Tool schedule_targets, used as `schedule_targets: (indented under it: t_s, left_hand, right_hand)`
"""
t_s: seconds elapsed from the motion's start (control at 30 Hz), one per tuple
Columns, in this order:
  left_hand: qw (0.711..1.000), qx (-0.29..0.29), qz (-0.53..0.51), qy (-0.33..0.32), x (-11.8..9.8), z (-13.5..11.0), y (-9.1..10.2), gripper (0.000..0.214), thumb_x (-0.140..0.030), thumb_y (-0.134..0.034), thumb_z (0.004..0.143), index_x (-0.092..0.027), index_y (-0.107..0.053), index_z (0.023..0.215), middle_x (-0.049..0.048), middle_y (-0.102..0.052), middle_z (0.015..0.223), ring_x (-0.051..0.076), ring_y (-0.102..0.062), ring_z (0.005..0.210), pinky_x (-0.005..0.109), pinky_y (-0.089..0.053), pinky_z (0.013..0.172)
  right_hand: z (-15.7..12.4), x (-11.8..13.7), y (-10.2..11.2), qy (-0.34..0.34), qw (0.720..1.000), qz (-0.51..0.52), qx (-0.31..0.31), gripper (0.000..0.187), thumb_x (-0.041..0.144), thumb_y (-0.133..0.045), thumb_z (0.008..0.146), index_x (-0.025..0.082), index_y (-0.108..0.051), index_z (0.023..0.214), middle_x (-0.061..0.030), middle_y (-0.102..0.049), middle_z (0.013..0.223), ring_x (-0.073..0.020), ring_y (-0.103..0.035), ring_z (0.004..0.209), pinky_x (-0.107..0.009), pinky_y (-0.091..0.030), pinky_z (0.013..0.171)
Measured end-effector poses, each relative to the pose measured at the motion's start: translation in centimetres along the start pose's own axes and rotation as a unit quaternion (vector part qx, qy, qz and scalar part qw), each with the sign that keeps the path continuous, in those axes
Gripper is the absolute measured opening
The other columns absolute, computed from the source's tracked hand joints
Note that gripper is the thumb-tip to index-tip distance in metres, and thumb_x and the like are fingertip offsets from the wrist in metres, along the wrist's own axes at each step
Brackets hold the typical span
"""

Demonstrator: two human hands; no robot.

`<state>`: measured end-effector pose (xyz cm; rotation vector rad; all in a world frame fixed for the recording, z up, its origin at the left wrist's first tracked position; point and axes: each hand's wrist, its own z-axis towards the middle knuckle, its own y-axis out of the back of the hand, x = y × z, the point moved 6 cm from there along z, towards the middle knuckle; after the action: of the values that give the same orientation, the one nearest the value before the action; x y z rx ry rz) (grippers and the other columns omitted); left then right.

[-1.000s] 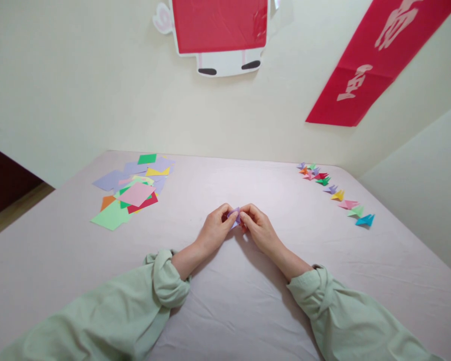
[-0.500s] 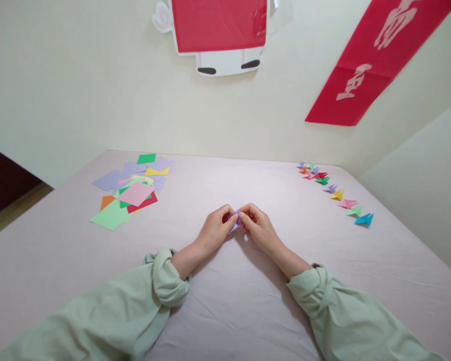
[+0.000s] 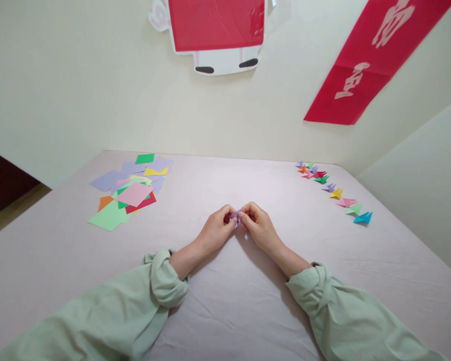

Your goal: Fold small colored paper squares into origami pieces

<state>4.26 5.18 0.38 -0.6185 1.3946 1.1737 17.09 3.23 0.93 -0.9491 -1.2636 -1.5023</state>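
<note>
Between paper pile [image 3: 130, 194] and folded row [image 3: 336, 193]: left hand [image 3: 215, 231], right hand [image 3: 259, 228], grips pinching lilac piece [image 3: 234, 216].

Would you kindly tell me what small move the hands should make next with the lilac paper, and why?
Probably firm up the crease: the left hand and right hand both pinch the lilac paper between them, and it is not yet set with the row of folded pieces on the right.

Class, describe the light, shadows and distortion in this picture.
Head view: soft, even light; faint shadows under the right hand and left hand on the sheet; the wide lens slants the red banner; the purple paper looks unsharp.
</note>
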Motion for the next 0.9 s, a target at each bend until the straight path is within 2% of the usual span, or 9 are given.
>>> schedule_targets:
  t_s: [0.1, 0.23, 0.63, 0.9]
  left_hand:
    - [1.000, 0.009, 0.005, 0.004, -0.23, -0.04, -0.07, 0.012, -0.027, -0.051, 0.085, -0.017, -0.057, 0.082, -0.0017, -0.055, 0.075, 0.013, -0.049, 0.069, 0.024, -0.038, 0.064]
    - [0.999, 0.023, 0.020, 0.017, -0.68, -0.18, -0.18, 0.017, -0.033, -0.058, 0.082, -0.017, -0.057, 0.086, -0.0030, -0.053, 0.074, 0.012, -0.048, 0.066, 0.024, -0.037, 0.061]
    - [0.999, 0.017, 0.040, 0.013, -0.65, 0.07, -0.33, 0.012, -0.028, -0.056, 0.081, -0.017, -0.056, 0.086, -0.0026, -0.056, 0.077, 0.013, -0.049, 0.070, 0.024, -0.038, 0.064]
    - [0.998, 0.008, 0.057, 0.017, -0.58, -0.04, -0.29, 0.012, -0.029, -0.055, 0.082, -0.017, -0.054, 0.082, -0.0041, -0.051, 0.071, 0.012, -0.044, 0.064, 0.024, -0.035, 0.060]
  right_hand:
    - [0.00, 0.17, 0.28, 0.011, 1.000, -0.026, -0.014, 0.014, 0.031, -0.054, 0.086, 0.020, -0.053, 0.078, 0.0031, -0.052, 0.068, -0.0126, -0.047, 0.060, -0.026, -0.037, 0.057]
    - [0.05, 0.23, 0.48, 0.012, 0.999, -0.044, -0.025, 0.013, 0.029, -0.054, 0.086, 0.020, -0.053, 0.076, 0.0031, -0.052, 0.069, -0.0130, -0.048, 0.062, -0.026, -0.037, 0.058]
    - [0.09, 0.10, 0.12, 0.003, 1.000, 0.021, -0.014, 0.016, 0.033, -0.057, 0.085, 0.020, -0.052, 0.077, 0.0046, -0.050, 0.064, -0.0124, -0.047, 0.057, -0.026, -0.036, 0.055]
    - [0.02, -0.03, 0.29, 0.009, 0.999, 0.014, -0.030, 0.015, 0.032, -0.056, 0.086, 0.020, -0.052, 0.076, 0.0039, -0.051, 0.066, -0.0125, -0.047, 0.059, -0.026, -0.037, 0.057]
